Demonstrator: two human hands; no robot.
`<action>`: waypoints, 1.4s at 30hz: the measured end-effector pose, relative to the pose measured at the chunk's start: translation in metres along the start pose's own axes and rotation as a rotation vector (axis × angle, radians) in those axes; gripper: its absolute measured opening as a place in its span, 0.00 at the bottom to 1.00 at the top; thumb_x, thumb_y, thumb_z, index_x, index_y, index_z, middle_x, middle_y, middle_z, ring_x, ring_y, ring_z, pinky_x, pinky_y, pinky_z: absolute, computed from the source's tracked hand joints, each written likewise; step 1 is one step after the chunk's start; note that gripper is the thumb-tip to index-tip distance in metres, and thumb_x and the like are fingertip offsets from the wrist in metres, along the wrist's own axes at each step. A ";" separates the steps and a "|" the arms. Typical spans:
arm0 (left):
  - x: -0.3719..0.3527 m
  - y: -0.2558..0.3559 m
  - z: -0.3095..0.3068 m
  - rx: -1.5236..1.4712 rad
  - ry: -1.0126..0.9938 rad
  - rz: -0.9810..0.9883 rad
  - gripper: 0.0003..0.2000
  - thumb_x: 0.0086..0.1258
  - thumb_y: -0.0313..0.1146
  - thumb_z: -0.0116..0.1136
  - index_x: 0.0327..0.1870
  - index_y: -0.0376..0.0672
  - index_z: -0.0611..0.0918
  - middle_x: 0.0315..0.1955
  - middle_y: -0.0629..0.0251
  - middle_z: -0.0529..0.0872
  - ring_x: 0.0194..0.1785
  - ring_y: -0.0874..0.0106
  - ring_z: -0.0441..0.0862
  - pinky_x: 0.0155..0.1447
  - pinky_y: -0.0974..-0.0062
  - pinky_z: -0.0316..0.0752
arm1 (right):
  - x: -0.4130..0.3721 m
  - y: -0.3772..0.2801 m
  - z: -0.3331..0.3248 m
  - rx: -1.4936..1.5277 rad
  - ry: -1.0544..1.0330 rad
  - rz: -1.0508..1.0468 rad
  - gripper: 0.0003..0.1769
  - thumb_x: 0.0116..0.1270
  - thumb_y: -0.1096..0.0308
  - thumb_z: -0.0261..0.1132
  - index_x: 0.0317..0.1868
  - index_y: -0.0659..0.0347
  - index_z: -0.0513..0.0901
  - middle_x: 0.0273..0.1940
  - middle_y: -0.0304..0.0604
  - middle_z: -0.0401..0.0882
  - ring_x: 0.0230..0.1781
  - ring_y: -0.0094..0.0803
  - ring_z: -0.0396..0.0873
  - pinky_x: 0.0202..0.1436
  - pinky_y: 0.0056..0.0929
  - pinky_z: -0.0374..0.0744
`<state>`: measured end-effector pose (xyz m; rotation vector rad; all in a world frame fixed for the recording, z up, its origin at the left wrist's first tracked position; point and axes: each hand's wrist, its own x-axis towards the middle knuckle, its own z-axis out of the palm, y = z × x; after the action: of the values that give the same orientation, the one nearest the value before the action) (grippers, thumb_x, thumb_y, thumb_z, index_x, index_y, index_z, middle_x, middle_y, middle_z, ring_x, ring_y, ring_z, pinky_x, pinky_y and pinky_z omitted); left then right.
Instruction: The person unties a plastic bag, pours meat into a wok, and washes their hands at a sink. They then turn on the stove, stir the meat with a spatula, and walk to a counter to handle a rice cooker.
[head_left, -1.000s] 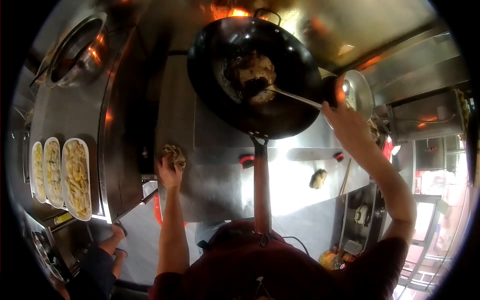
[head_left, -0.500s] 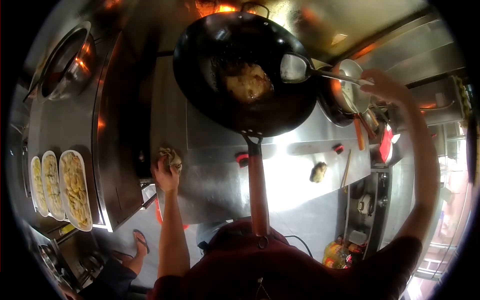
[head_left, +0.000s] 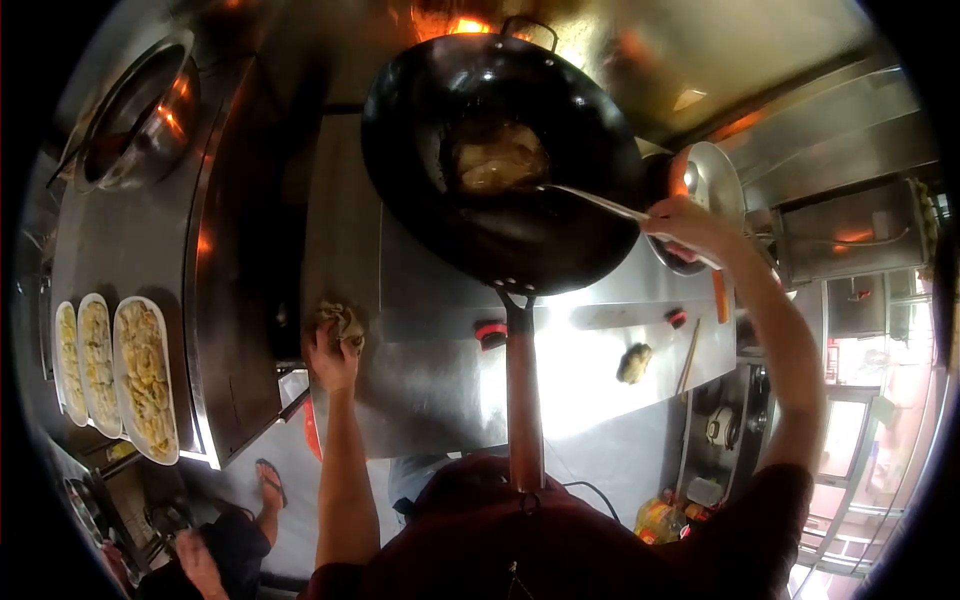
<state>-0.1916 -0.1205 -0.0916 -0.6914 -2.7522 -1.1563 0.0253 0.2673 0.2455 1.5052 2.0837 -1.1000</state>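
My right hand [head_left: 690,228] is wrapped round the handle of a metal spatula [head_left: 600,201], whose end reaches into a large black wok [head_left: 520,235]. The spatula's tip touches the lower right edge of a lump of browned food [head_left: 498,158] in the wok. Toward me points the wok's wooden handle [head_left: 522,410], with neither hand on it. My left hand [head_left: 330,357] grips a crumpled cloth [head_left: 342,324] on the left edge of the steel counter [head_left: 420,390].
Flames [head_left: 468,25] glow behind the wok. On the left counter [head_left: 120,235] are a metal bowl [head_left: 160,135] and white dishes of food [head_left: 147,380]. Another person's hand [head_left: 197,562] shows at lower left. A second cloth [head_left: 634,363] and chopsticks [head_left: 690,357] lie right.
My right hand has moved left and down, bringing the spatula from above the wok's right side to the food. The other person's hand has come into view.
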 end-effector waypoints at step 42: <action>0.000 -0.004 0.001 0.049 0.006 0.042 0.19 0.48 0.40 0.50 0.45 0.51 0.75 0.42 0.50 0.72 0.47 0.50 0.67 0.51 0.55 0.65 | -0.051 -0.018 -0.060 -0.741 0.389 -0.267 0.12 0.57 0.64 0.59 0.39 0.62 0.76 0.22 0.45 0.74 0.25 0.37 0.75 0.29 0.34 0.72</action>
<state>-0.1929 -0.1221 -0.0954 -0.7347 -2.7371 -1.0770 0.0379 0.2774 0.3242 1.1344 2.5872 -0.0285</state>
